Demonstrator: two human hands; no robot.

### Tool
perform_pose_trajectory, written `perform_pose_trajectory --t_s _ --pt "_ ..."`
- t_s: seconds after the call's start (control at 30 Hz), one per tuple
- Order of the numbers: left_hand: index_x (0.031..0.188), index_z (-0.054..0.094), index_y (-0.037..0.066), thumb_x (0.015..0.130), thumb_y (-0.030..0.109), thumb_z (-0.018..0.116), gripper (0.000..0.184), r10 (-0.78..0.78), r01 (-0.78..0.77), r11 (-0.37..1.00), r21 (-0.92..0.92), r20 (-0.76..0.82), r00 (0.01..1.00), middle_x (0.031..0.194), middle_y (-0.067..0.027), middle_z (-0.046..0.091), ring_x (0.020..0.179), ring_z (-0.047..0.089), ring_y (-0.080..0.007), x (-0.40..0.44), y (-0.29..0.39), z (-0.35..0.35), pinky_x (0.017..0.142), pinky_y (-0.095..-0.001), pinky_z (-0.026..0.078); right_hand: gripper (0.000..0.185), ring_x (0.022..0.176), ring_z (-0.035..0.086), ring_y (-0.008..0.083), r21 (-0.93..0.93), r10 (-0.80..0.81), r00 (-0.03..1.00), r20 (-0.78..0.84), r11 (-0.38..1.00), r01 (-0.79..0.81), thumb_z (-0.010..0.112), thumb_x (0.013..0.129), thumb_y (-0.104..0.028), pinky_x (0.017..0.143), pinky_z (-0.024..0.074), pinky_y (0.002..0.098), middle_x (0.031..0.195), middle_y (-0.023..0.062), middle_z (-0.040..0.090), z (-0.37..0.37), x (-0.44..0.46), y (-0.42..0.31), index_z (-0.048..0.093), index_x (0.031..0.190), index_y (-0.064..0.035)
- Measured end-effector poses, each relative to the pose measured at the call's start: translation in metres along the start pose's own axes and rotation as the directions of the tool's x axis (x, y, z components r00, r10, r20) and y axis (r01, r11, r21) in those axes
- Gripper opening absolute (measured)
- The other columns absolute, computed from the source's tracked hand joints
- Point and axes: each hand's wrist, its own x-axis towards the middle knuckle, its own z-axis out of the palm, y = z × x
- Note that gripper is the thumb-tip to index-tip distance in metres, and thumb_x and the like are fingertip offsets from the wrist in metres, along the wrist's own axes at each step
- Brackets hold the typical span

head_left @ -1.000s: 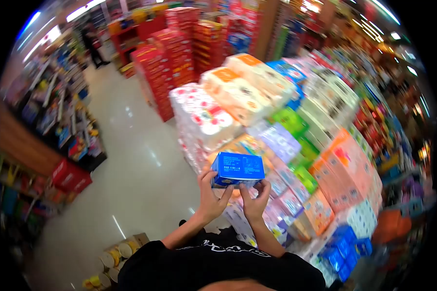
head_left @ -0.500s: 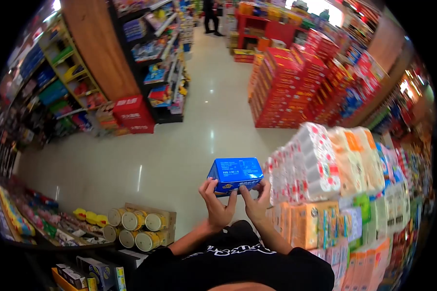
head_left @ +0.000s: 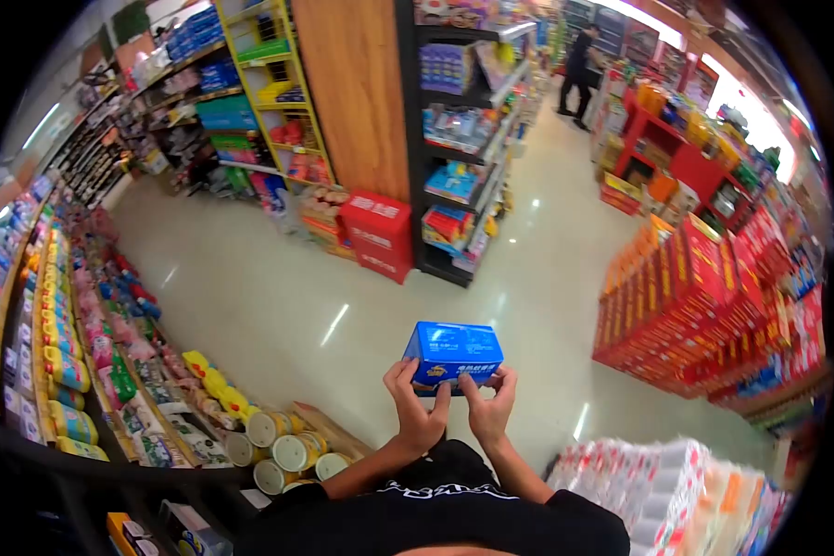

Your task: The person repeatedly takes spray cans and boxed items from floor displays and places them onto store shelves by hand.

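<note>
A blue box with white print and a small yellow picture is held up in front of my chest, over the tiled floor. My left hand grips its left side and near edge, fingers wrapped on the corner and thumb at the lower front. At the right side my right hand holds the same box, its thumb on the front face. The undersides of the fingers are partly hidden by the box.
Stacked red cartons stand at the right, wrapped paper rolls at lower right. Yellow tins and shelves line the left. A red box sits beside a dark shelf unit. A person stands far back.
The view has swung left, so the paper packs and red cartons have shifted right and the left shelves have come into view. Both hands keep hold of the blue box.
</note>
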Motion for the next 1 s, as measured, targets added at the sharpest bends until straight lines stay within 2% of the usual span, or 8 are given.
perform_pose_trajectory --t_s 0.1,0.17,0.43,0.57,0.67,0.8,0.93,1.0 --pt "0.139 0.033 -0.002 0.084 0.003 0.07 0.067 0.102 -0.089 0.983 0.161 -0.075 0.992 0.131 -0.0202 0.035 0.123 0.04 -0.0313 0.073 -0.024 -0.024 0.107 -0.0413 0.034 0.041 0.086 0.051 0.0138 0.027 -0.013 0.993 0.114 1.0 0.01 0.083 0.08 -0.015 0.078 0.0441 0.0304 0.094 0.0047 0.056 0.066 0.052 0.0 0.053 0.105 -0.0013" --pt "0.138 0.036 -0.002 0.084 0.003 0.07 0.064 0.059 -0.027 0.987 0.158 -0.198 0.979 0.131 -0.0197 0.036 0.123 0.041 -0.0301 0.109 -0.046 -0.036 0.106 -0.041 0.034 0.04 0.086 0.052 0.0116 -0.026 -0.11 0.963 0.244 0.992 0.12 0.081 0.082 -0.013 0.078 0.0443 0.0278 0.093 0.0037 0.055 0.114 0.088 0.001 0.051 0.106 -0.0024" --pt "0.138 0.036 -0.003 0.084 0.002 0.068 0.064 -0.074 0.205 0.954 0.221 -0.487 0.87 0.128 -0.0217 0.039 0.119 0.042 -0.034 0.214 -0.174 -0.126 0.103 -0.0423 0.037 0.053 0.084 0.058 0.0191 -0.031 -0.022 0.799 0.601 0.998 0.051 0.086 0.076 -0.021 0.072 0.049 0.0322 0.1 0.0124 0.056 0.326 0.167 0.023 0.052 0.11 0.003" --pt "0.138 0.039 -0.003 0.084 0.002 0.069 0.062 -0.06 0.232 0.945 0.232 -0.575 0.816 0.127 -0.0212 0.041 0.117 0.044 -0.0333 0.282 -0.239 -0.18 0.102 -0.0416 0.038 0.055 0.085 0.059 0.0174 -0.075 -0.051 0.746 0.665 0.988 0.134 0.084 0.078 -0.021 0.074 0.0489 0.0316 0.101 0.0113 0.061 0.443 0.193 0.037 0.052 0.115 0.0025" --pt "0.139 0.04 -0.001 0.087 0.002 0.067 0.058 -0.137 0.312 0.921 0.234 -0.555 0.821 0.129 -0.0169 0.042 0.122 0.046 -0.0286 0.345 -0.275 -0.238 0.104 -0.0406 0.041 0.059 0.087 0.06 0.017 -0.013 -0.149 0.672 0.726 0.973 0.231 0.084 0.079 -0.022 0.075 0.0498 0.032 0.102 0.0118 0.062 0.526 0.225 0.028 0.051 0.121 0.0031" --pt "0.14 0.04 0.0 0.087 0.005 0.068 0.06 -0.108 0.291 0.916 0.278 -0.526 0.844 0.131 -0.0178 0.043 0.123 0.046 -0.0303 0.426 -0.316 -0.302 0.103 -0.0422 0.042 0.058 0.091 0.062 0.0154 -0.025 -0.035 0.594 0.803 0.995 0.092 0.081 0.083 -0.02 0.079 0.0518 0.0313 0.109 0.0124 0.063 0.623 0.263 0.026 0.05 0.126 0.0031" --pt "0.142 0.04 0.0 0.083 0.006 0.07 0.066 -0.094 0.25 0.924 0.291 -0.458 0.884 0.126 -0.0193 0.042 0.115 0.046 -0.0311 0.499 -0.361 -0.351 0.098 -0.0395 0.042 0.056 0.092 0.062 0.0154 0.023 -0.032 0.624 0.781 0.999 0.022 0.078 0.086 -0.017 0.077 0.0553 0.0304 0.111 0.0113 0.064 0.715 0.293 0.043 0.048 0.128 0.004" --pt "0.142 0.04 0.0 0.083 0.006 0.07 0.067 -0.115 0.269 0.922 0.279 -0.466 0.877 0.126 -0.0193 0.042 0.116 0.047 -0.0314 0.533 -0.392 -0.372 0.098 -0.0396 0.042 0.055 0.093 0.061 0.0155 0.025 0.05 0.595 0.802 0.993 -0.116 0.078 0.086 -0.015 0.075 0.0571 0.0302 0.111 0.0114 0.063 0.761 0.308 0.059 0.048 0.129 0.0039"
